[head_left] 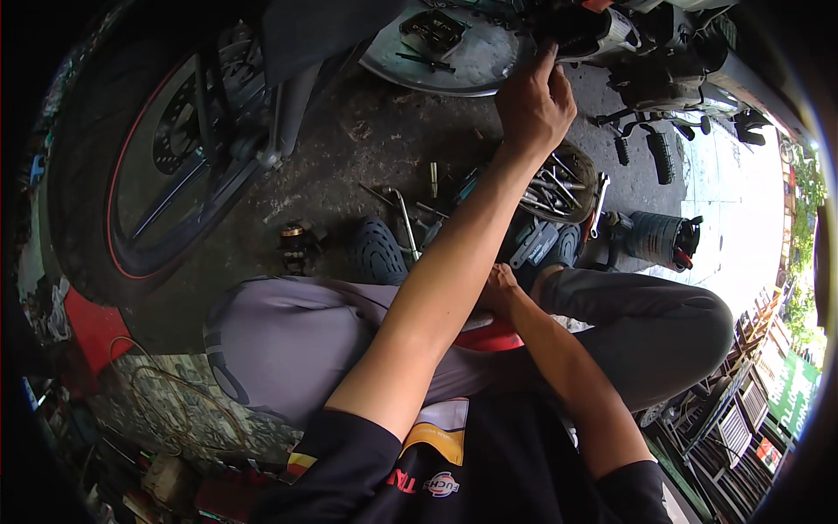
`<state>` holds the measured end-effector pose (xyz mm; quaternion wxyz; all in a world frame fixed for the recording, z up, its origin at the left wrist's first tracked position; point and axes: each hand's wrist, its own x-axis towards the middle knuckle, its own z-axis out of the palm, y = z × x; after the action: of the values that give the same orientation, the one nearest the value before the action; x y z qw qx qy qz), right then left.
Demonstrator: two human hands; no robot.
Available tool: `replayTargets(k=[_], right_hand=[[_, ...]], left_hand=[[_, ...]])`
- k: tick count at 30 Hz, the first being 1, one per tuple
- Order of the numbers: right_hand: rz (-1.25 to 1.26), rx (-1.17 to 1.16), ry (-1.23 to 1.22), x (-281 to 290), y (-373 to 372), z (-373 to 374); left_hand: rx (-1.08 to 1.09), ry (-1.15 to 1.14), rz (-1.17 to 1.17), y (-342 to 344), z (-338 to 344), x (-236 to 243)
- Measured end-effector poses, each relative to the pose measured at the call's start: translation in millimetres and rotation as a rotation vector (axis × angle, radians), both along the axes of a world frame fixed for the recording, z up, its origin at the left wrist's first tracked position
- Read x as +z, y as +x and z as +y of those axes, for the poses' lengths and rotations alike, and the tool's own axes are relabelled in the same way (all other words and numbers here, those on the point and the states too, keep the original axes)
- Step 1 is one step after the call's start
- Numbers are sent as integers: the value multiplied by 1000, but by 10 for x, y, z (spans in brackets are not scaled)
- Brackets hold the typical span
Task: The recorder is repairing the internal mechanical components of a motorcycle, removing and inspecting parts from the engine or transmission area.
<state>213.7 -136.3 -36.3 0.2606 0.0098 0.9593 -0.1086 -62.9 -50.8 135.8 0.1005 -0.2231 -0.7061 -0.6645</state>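
Note:
My left hand (537, 109) is raised at the top centre against a dark motorbike part (572, 35). Its fingers are curled with the index reaching upward; what they grip, if anything, is hidden. My right hand (499, 288) is low between my legs, its fingers curled and partly hidden behind my left forearm, so what it holds is unclear. Just above it lie a grey-and-teal tool (534, 243) and a pan of wrenches and sockets (567, 192). A long socket wrench (406, 223) lies near my left sandal (375, 244). A metal tray (480, 65) with dark parts sits beyond.
A motorbike wheel (105, 175) stands at the left, beside a small metal component (297, 249). Engine and footpegs (655, 148) hang at the upper right. A cylindrical container (659, 240) stands right of my feet. A red mat (96, 323) and metal racks (742, 419) are at the sides.

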Motion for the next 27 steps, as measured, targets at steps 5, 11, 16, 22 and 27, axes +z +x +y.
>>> replayTargets(k=[5, 11, 16, 22, 27], right_hand=[[100, -53, -88, -132, 17, 89], [169, -124, -134, -156, -54, 75], [211, -122, -192, -101, -71, 21], [104, -197, -220, 44, -150, 22], [-125, -219, -172, 357, -346, 43]], left_hand=[[13, 27, 41, -23, -4, -23], [9, 79, 76, -25, 0, -125], [-55, 112, -49, -20, -30, -294], [-23, 241, -262, -184, -27, -437], [-188, 347, -442, -502, -102, -490]])
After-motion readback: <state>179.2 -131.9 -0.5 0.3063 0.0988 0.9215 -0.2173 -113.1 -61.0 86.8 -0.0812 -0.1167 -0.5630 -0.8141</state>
